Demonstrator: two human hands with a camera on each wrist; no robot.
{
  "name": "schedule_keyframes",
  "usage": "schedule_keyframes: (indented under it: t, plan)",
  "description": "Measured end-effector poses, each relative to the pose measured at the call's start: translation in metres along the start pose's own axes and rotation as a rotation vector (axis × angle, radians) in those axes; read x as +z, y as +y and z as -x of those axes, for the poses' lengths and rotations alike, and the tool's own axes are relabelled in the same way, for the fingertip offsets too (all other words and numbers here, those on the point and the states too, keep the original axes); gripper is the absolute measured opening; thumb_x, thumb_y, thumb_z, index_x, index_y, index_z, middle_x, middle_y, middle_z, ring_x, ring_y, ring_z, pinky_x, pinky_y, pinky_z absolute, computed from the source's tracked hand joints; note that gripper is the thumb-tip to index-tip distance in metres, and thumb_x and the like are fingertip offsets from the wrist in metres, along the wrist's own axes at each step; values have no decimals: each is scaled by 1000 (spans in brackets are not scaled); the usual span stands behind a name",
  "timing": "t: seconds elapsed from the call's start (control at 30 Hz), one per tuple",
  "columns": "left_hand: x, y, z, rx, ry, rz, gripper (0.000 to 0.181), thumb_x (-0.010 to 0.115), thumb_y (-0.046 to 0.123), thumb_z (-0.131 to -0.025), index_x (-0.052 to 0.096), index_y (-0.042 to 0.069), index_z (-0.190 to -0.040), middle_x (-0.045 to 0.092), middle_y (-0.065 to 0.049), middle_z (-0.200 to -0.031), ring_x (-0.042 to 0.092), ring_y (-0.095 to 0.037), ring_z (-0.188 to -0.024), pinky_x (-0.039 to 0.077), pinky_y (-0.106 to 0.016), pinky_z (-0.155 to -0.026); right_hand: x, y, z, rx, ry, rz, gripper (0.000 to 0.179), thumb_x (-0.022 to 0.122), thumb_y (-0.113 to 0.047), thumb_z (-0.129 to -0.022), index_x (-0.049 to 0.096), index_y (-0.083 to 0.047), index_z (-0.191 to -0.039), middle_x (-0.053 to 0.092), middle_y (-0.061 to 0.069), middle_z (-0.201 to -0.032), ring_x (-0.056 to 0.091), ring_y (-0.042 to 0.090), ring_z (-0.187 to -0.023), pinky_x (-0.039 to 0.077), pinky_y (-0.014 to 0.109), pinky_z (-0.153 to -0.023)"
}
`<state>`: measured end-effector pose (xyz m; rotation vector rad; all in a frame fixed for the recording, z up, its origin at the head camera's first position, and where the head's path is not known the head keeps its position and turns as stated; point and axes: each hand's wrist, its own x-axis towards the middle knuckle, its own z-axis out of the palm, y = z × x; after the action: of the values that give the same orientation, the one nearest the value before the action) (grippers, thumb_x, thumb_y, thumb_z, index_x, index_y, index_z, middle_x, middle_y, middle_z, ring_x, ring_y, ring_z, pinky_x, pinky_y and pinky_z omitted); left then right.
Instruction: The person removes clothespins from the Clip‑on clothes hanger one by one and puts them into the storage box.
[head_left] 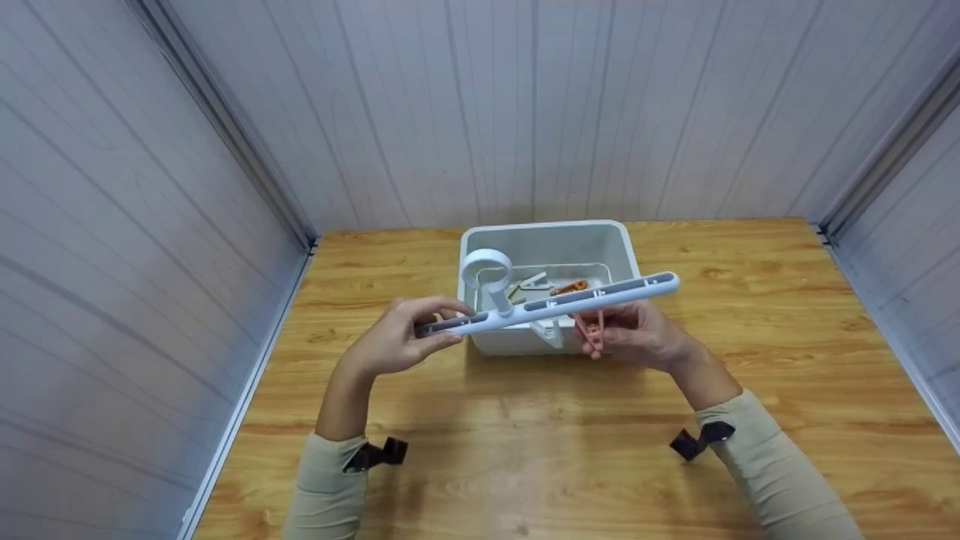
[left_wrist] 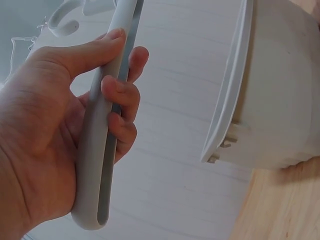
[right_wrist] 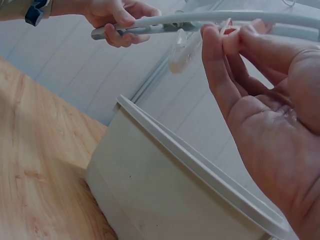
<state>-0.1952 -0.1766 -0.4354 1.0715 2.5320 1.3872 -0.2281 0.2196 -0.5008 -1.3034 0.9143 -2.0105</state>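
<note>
My left hand [head_left: 409, 337] grips one end of a long white slotted hanger bar [head_left: 555, 302], thumb and fingers curled round it in the left wrist view [left_wrist: 102, 100]. A round white hook [head_left: 486, 262] rises from the bar's middle. The bar tilts up toward its right end, held above the front of a bin. Under its right half, my right hand [head_left: 641, 336] pinches a pink clothespin [head_left: 591, 334] right at the bar. A clear or white clothespin [head_left: 549, 331] hangs from the bar to the left of the pink one.
The white plastic bin [head_left: 622, 240] stands on the wooden table [head_left: 510, 450] just behind my hands. Inside lie an orange clothespin [head_left: 570, 287] and a white clothespin [head_left: 535, 282]. Pale panelled walls [head_left: 495, 112] close in the table at the back and sides.
</note>
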Motion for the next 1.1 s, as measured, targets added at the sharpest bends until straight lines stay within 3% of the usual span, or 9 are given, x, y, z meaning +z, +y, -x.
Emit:
schedule_keyframes:
  t: [0.13, 0.23, 0.43, 0.7, 0.9, 1.1]
  plan:
    - [-1, 3, 2, 3, -20, -8, 25, 81, 7, -104, 80, 8, -128, 78, -12, -93, 50, -1, -66, 40, -18, -61, -1, 2, 3, 17, -55, -61, 45, 48, 9, -115, 55, 6, -159, 73, 9, -144, 77, 14, -125, 63, 23, -106]
    - [-2, 6, 3, 7, -30, -15, 25, 80, 6, -104, 80, 9, -128, 79, -12, -94, 50, -2, -67, 41, -18, -61, -2, 1, 8, 55, -52, -86, 43, 54, 3, -115, 58, 5, -158, 75, 7, -144, 78, 11, -123, 64, 21, -102]
    - [-7, 11, 6, 38, -49, -41, 26, 81, 5, -103, 80, 9, -129, 80, -14, -96, 51, -3, -68, 41, -19, -62, -4, -5, 18, 190, -36, -39, 41, 60, -9, -115, 63, -4, -156, 78, 2, -141, 80, 4, -115, 64, 17, -94]
    - [-13, 10, 11, 31, -53, -73, 26, 82, 8, -103, 81, 9, -129, 81, -13, -97, 49, -2, -67, 41, -18, -61, -3, -11, 21, 274, 69, 42, 35, 68, -15, -113, 71, -8, -147, 81, -2, -130, 78, 2, -106, 63, 15, -84]
    - [-16, 13, 13, 27, -47, -108, 27, 81, 10, -103, 80, 10, -130, 81, -12, -97, 50, -1, -66, 42, -18, -60, 4, -14, 18, 297, 125, 3, 34, 62, -1, -112, 72, -8, -144, 80, 1, -130, 81, 7, -108, 65, 20, -91]
    - [-17, 17, 14, 18, -12, -180, 26, 82, 10, -103, 81, 13, -129, 82, -9, -97, 50, -1, -65, 42, -18, -59, 11, -16, 15, 255, 217, 23, 36, 56, 10, -111, 75, -9, -135, 81, 0, -128, 80, 10, -111, 66, 24, -95]
